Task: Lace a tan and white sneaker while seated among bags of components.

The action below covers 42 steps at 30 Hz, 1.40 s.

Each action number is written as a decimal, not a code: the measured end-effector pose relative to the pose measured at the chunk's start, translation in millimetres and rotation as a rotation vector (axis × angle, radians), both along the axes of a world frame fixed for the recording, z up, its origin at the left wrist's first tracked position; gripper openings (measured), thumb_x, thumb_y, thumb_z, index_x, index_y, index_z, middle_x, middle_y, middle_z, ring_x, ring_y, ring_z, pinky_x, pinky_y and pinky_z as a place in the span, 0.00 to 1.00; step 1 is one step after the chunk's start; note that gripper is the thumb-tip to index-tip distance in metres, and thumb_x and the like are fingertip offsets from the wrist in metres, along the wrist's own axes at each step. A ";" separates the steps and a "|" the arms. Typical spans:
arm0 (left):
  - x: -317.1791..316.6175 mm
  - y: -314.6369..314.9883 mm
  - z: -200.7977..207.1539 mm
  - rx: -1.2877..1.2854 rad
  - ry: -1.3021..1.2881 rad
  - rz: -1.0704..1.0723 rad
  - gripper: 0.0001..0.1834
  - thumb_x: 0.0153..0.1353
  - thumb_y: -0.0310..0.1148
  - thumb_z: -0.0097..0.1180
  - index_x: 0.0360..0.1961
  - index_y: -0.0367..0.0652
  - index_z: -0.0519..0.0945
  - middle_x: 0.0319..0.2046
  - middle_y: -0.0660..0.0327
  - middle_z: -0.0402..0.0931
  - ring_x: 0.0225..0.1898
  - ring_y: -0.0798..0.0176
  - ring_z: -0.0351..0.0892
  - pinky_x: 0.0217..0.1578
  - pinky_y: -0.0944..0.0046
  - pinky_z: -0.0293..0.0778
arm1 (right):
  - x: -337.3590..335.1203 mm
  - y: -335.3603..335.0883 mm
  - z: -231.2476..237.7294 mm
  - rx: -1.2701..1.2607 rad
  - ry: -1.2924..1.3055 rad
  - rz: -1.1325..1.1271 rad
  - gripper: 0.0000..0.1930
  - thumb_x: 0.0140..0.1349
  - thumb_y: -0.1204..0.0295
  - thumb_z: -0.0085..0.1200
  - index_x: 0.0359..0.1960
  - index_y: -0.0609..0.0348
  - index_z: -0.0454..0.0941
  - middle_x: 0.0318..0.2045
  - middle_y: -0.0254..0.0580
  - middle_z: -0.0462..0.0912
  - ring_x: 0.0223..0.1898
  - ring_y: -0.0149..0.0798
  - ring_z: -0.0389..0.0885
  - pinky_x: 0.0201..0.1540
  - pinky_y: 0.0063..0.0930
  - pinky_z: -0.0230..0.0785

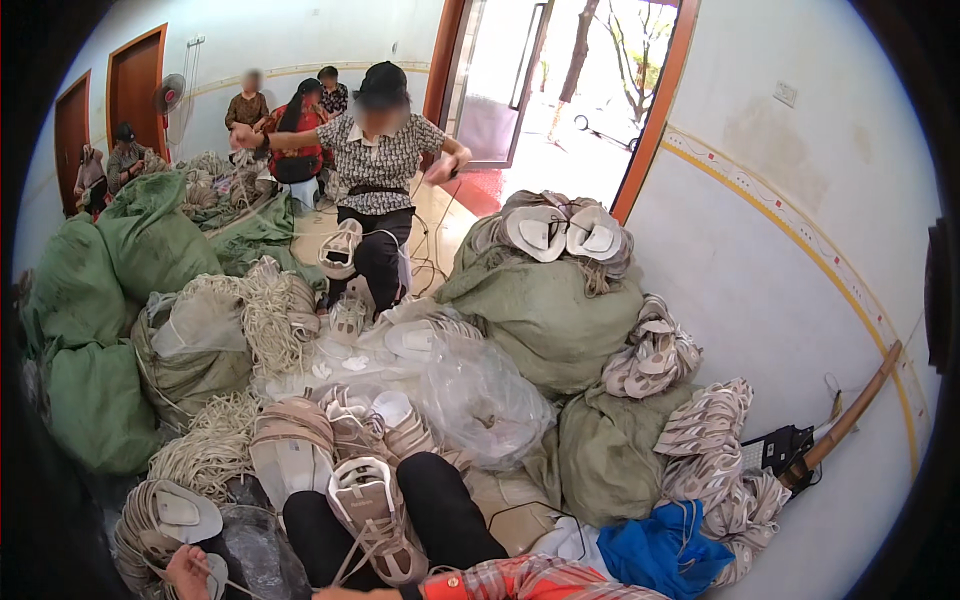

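A beige sneaker upper (372, 500) with pale laces rests between my dark-trousered knees, its opening facing away from me. Loose lace ends (352, 556) trail from it toward the lower edge. At the lower left, my left hand (187, 572) is closed with a thin pale shoelace running from its fingers. Beside that hand lies a stack of shoe uppers (182, 512). My right hand (345, 594) shows only as a sliver at the lower edge, below the sneaker upper, so its fingers are hidden. A red plaid sleeve covers my right arm.
Bundled laces (208, 440) and more uppers (290, 440) lie ahead of my knees. A clear plastic bag (485, 400) sits beyond. Green sacks (90, 400) stand left, others (550, 320) right. Opposite sits a person (375, 160) with arms spread, handling a shoe; others sit behind.
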State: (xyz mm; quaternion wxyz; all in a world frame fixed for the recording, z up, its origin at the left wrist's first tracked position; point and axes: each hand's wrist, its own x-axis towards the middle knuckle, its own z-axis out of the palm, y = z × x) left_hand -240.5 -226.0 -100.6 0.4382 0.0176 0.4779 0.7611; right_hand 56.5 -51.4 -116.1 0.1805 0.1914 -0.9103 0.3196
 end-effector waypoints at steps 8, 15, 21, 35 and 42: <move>151.3 132.8 31.4 -0.063 0.446 -0.165 0.13 0.61 0.28 0.52 0.48 0.38 0.76 0.34 0.58 0.82 0.22 0.77 0.70 0.22 0.78 0.64 | 49.7 -26.8 20.8 -0.569 -0.023 0.380 0.12 0.57 0.67 0.47 0.31 0.65 0.75 0.24 0.54 0.79 0.27 0.57 0.80 0.28 0.45 0.72; 202.4 171.4 11.1 -0.264 1.105 -0.369 0.10 0.59 0.32 0.54 0.35 0.36 0.81 0.23 0.52 0.80 0.26 0.56 0.82 0.28 0.63 0.74 | 71.6 89.2 68.1 -0.323 -0.415 -0.480 0.09 0.59 0.70 0.50 0.40 0.58 0.74 0.23 0.50 0.79 0.26 0.54 0.80 0.28 0.43 0.72; 212.0 174.5 6.2 -0.399 1.354 -0.332 0.08 0.58 0.32 0.56 0.31 0.37 0.80 0.22 0.53 0.79 0.25 0.53 0.81 0.26 0.60 0.73 | 59.0 124.1 56.9 -0.269 -0.466 -0.749 0.09 0.64 0.69 0.47 0.41 0.60 0.74 0.24 0.57 0.79 0.29 0.59 0.79 0.32 0.45 0.71; 212.2 189.0 5.3 -0.392 1.799 -0.275 0.03 0.44 0.26 0.54 0.20 0.43 0.71 0.18 0.57 0.71 0.23 0.53 0.76 0.22 0.55 0.71 | 46.5 151.2 67.3 -1.300 -0.873 -0.463 0.13 0.67 0.72 0.42 0.49 0.66 0.71 0.18 0.38 0.79 0.12 0.27 0.74 0.14 0.16 0.65; 210.6 194.3 4.7 -0.437 1.577 -0.384 0.04 0.51 0.27 0.54 0.23 0.38 0.74 0.19 0.48 0.75 0.25 0.44 0.78 0.25 0.50 0.72 | 37.0 149.7 76.7 -0.902 -0.920 -0.546 0.13 0.64 0.74 0.41 0.45 0.67 0.74 0.17 0.40 0.79 0.13 0.30 0.76 0.14 0.21 0.68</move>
